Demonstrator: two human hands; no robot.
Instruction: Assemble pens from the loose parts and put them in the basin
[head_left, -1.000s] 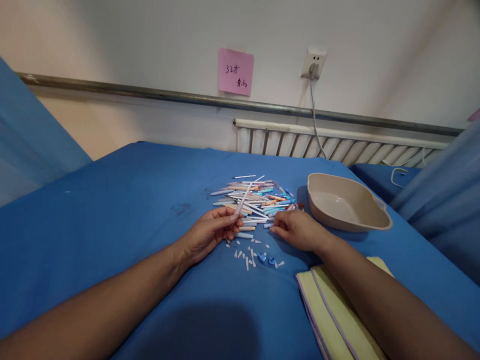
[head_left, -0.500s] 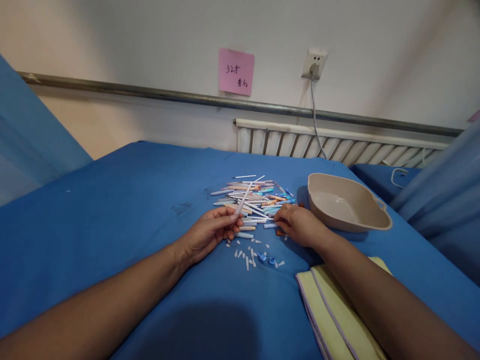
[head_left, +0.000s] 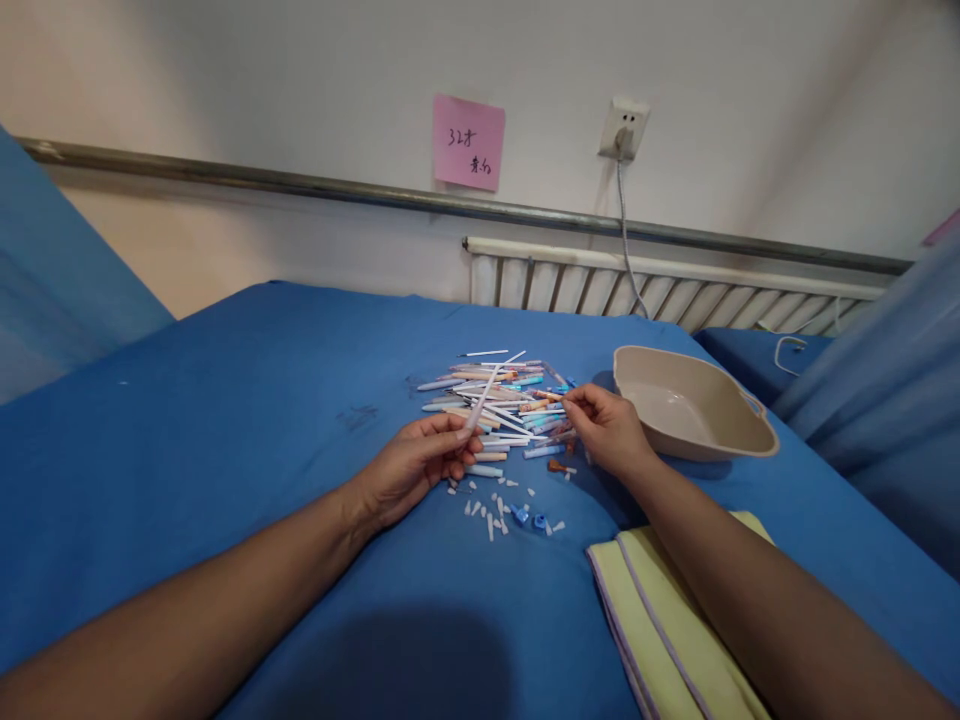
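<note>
My left hand (head_left: 417, 463) rests on the blue cloth and pinches the lower end of a thin white pen refill (head_left: 482, 398) that points up and away. A heap of coloured pen parts (head_left: 504, 400) lies just beyond it. My right hand (head_left: 609, 430) is at the heap's right edge, its fingertips pinched on a small orange-tipped piece (head_left: 550, 396). Several small white tips and blue caps (head_left: 507, 508) are scattered on the cloth between my hands. A small orange cap (head_left: 556, 466) lies by my right hand.
A beige plastic tray (head_left: 690, 405) stands right of the heap. A folded yellow cloth (head_left: 667, 630) lies near my right forearm. The table (head_left: 225, 420) is covered in blue cloth. Behind are a radiator, a metal rail, a pink note (head_left: 468, 143) and a wall socket with cable.
My right hand has moved up and away, from the cloth by the small caps to the heap's right edge, and pinched a piece there. My left hand has stayed put with the refill.
</note>
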